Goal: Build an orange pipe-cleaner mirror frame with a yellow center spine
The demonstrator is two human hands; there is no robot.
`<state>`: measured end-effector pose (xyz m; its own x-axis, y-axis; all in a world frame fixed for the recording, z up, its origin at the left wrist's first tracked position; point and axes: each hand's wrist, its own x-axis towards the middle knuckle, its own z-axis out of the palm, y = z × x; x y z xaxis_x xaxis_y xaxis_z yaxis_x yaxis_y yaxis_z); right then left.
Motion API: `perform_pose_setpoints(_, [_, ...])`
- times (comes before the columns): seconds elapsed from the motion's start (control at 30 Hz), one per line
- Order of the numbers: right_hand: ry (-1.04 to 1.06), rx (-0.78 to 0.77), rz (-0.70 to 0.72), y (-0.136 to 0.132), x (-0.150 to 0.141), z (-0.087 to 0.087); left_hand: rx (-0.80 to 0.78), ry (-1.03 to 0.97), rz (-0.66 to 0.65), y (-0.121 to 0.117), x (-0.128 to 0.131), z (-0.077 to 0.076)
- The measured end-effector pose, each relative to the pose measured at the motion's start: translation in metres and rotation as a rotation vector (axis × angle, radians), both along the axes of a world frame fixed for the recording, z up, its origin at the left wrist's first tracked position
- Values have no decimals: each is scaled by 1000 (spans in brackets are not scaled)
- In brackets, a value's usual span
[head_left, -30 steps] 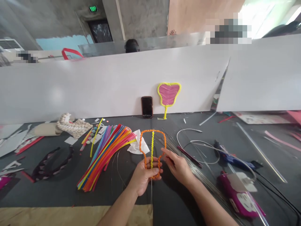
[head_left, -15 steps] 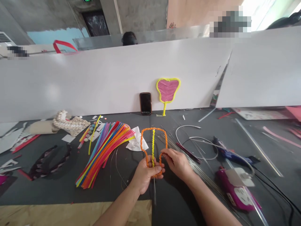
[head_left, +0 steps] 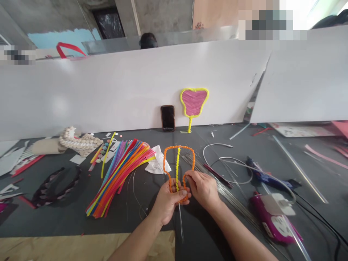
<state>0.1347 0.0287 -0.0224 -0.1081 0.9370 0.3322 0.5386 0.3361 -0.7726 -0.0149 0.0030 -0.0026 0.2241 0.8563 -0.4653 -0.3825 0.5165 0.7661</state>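
My left hand (head_left: 172, 197) is closed around the lower end of a wire frame (head_left: 164, 159) wrapped in twisted orange strip, its thumb pressed over the bottom. Up the middle of the frame runs a twisted yellow stem (head_left: 177, 166), and bare wire ends hang below the hand. The fingertips of my right hand (head_left: 201, 185) pinch the right side of the orange outline where it curves inward. Behind the frame, a pink fan-shaped piece with a yellow border (head_left: 194, 103) stands against the white partition, beside an upright phone (head_left: 168, 118).
Colourful pipe cleaners (head_left: 119, 177) lie in a bundle to the left, near a white tissue (head_left: 156, 163) and a dark braided band (head_left: 54, 188). On the right are loose metal wires (head_left: 228, 197), a blue glue gun (head_left: 269, 177), a magenta power strip (head_left: 274, 219) and a clear rod (head_left: 300, 168).
My right fingers have slid a little down and inward along the orange side and closed on it. The left hand keeps its hold. The view has tipped slightly downward.
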Motion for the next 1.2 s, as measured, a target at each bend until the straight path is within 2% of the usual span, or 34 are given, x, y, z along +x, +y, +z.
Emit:
perform_pose_setpoints(0.13, [468,-163,-37,1,0,0,13,28,20,1,-2,-2])
perform_pose_setpoints(0.23, [822,-411,-27,1,-1,2,19,55,16,1,-3,-3])
perform_pose_setpoints(0.3, [971,-585,64,1,-2,3,21,58,-7,1,-2,-4])
perform_pose_setpoints(0.4, [1117,-683,132,1,-4,4,26,44,-37,0,1,-4])
perform_pose_setpoints(0.6, [1215,-699,65,3,-1,4,29,-43,-71,2,0,-7])
perform_pose_setpoints(0.8, [1286,-721,83,4,-1,4,-5,27,-7,4,-4,-10])
perform_pose_setpoints(0.9, [1319,-733,75,4,0,5,2,9,-13,4,-3,-8])
perform_pose_setpoints(1.07, [1333,-737,77,5,4,9,39,-75,62,8,-9,-2])
perform_pose_setpoints(1.2, [1320,-728,87,5,4,9,26,-99,30,9,-14,-1])
